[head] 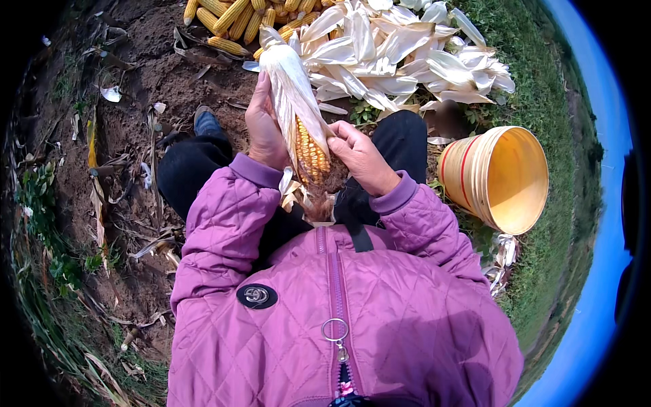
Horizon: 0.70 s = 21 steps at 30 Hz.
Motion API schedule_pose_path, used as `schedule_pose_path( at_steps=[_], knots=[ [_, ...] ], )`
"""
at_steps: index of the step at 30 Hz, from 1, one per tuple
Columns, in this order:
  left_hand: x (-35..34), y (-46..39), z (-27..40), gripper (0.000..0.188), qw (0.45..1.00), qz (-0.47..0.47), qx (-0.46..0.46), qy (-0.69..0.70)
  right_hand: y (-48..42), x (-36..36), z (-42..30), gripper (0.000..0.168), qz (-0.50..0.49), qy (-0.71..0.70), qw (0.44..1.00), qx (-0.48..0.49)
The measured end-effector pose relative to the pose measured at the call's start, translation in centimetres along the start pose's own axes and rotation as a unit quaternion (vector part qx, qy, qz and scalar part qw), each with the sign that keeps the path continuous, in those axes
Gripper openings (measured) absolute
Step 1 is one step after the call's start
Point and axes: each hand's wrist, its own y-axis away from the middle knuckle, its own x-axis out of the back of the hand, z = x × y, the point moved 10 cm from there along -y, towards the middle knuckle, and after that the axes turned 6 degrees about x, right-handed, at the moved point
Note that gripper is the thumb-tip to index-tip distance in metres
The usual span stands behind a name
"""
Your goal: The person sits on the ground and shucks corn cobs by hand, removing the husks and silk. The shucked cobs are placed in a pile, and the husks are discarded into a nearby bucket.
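Note:
Between my two hands is an ear of corn (311,152), its tip pointing down toward me and its pale dry husk (290,76) still covering the upper part. Yellow-orange kernels show on the lower half, with brown silk (320,196) at the tip. My left hand (267,122) wraps the husked part from the left, thumb along its side. On the right, my right hand (358,155) pinches the edge of the husk between thumb and fingers, beside the bare kernels.
Beyond my hands lie a heap of husked corn cobs (239,23) and a pile of loose white husks (376,51). A yellowish bucket with red stripes (463,173) lies tipped at the right. Bare soil (137,102) with stalk stubble spreads left; grass (539,168) grows right.

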Motion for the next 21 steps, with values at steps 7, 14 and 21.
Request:
schedule_pose_path(
  at_steps=[7,14,21],
  knots=[
    [1.0,0.1,-1.2,0.057,0.996,0.066,0.043,-0.042,0.8,1.8,-3.4,0.009,0.090,0.271,0.949,0.132],
    [-1.4,0.8,-2.0,0.064,0.996,0.036,0.075,-0.014,-0.3,4.6,-4.7,0.012,0.112,0.122,0.980,0.114],
    [-0.6,1.9,-5.2,0.060,0.966,0.005,0.241,-0.093,-1.4,8.9,-8.1,0.013,0.155,-0.023,0.974,0.162]
  ],
)
